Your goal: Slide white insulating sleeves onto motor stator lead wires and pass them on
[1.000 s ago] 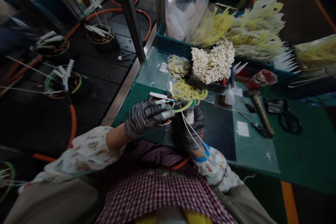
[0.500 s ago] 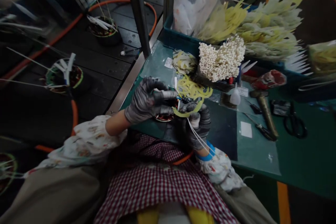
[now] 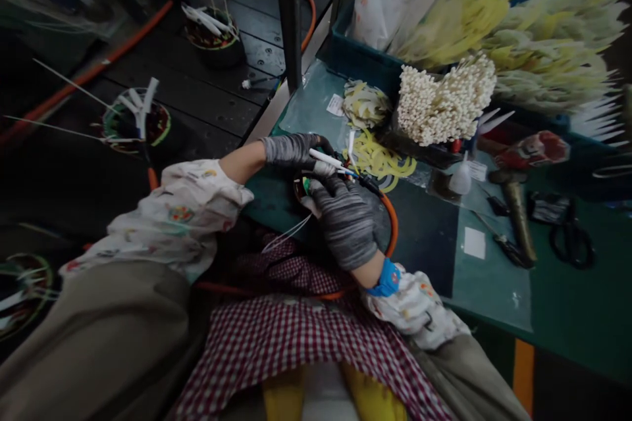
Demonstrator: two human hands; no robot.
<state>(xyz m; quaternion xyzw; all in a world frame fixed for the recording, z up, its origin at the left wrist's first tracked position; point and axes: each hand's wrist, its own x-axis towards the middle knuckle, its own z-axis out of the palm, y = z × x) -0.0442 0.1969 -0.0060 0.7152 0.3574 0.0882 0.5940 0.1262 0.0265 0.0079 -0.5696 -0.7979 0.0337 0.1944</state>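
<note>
Both my hands wear grey gloves and work over a motor stator [image 3: 299, 187] on the table, its dark rim and reddish windings mostly covered. My left hand [image 3: 292, 150] is closed around a white insulating sleeve [image 3: 324, 158] that points right, towards thin blue and white wires [image 3: 349, 172]. Close beside it, my right hand [image 3: 346, 218] bends its fingers down over the stator; what they grip is hidden. Thin white cord [image 3: 291, 234] hangs from below its fingers towards my apron. Curved yellow strips [image 3: 378, 156] lie just beyond.
White-tipped bundles [image 3: 444, 102] and a teal bin [image 3: 363, 52] of pale yellow strips stand behind. Rightward lie a hammer [image 3: 513, 210], scissors [image 3: 573, 240] and a small white bottle [image 3: 461, 177]. More stators [image 3: 160, 131] sit on the left. An orange hose [image 3: 394, 223] curves past my right hand.
My right hand has turned over and moved in against my left hand; the yellow strip it held is out of sight. The cord now hangs leftward. The view has shifted.
</note>
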